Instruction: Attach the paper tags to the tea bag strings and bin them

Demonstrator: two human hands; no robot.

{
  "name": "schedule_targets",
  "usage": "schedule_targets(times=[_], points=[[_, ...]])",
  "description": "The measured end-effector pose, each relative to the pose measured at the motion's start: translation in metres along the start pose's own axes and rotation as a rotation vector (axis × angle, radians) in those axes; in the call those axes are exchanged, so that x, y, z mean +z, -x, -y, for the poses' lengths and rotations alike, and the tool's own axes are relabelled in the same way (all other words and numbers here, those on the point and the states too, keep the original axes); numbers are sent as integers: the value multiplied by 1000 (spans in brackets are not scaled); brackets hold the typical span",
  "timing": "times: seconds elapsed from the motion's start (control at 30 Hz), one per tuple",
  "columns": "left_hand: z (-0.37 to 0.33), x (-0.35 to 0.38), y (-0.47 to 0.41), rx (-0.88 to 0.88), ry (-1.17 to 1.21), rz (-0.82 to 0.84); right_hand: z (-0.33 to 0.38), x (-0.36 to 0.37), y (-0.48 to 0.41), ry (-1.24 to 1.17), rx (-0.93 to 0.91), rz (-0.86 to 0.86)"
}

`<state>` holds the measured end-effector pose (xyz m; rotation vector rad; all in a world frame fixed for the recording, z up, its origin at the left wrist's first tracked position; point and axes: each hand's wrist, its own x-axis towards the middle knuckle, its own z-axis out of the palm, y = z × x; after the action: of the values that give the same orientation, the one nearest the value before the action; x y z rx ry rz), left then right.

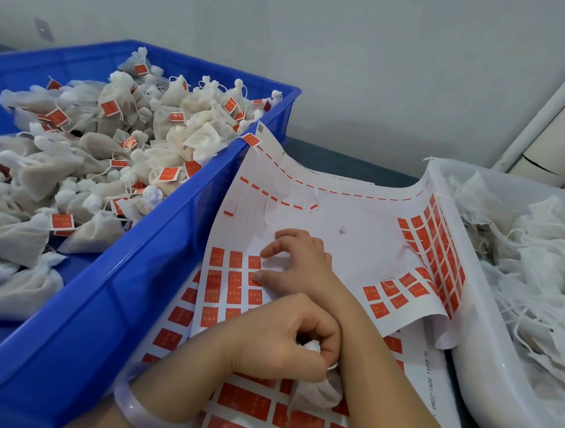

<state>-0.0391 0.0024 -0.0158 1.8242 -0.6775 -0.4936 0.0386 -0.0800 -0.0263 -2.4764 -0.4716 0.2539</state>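
Between the blue crate point(186, 227) and the white tub point(484, 361), sheets of red tag stickers point(348, 252) lie spread, the top sheet curling up against both containers. Both forearms cross over these sheets.

The right hand point(299, 268) rests on the top sheet with its fingers loosely curled, neither flat nor closed. Its thumb and forefinger tips point(265, 253) press at the edge of a block of red tags point(234, 279), beside a tag at the block's right margin; whether a tag is already lifted cannot be told. Much of that sheet is bare backing, with thin red strips left along its upper part and more tags at its right edge.

The left hand point(285, 339) lies closed in a fist under the right wrist, gripping the gathered neck of a white mesh tea bag point(317, 388), whose body hangs below the knuckles onto the lower sticker sheet. A pale bangle point(137, 407) circles the left wrist.

Tagged tea bags point(111, 155), each with a small red tag on its string, are heaped in the blue crate at left. Untagged tea bags point(538, 265) with loose white strings fill the white tub at right.
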Motion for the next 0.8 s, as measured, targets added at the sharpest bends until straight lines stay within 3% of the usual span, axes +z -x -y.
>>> schedule_targets(times=[0.8], points=[[1,0,1,19,9,-19,0,-1,-1,40,-15,35]])
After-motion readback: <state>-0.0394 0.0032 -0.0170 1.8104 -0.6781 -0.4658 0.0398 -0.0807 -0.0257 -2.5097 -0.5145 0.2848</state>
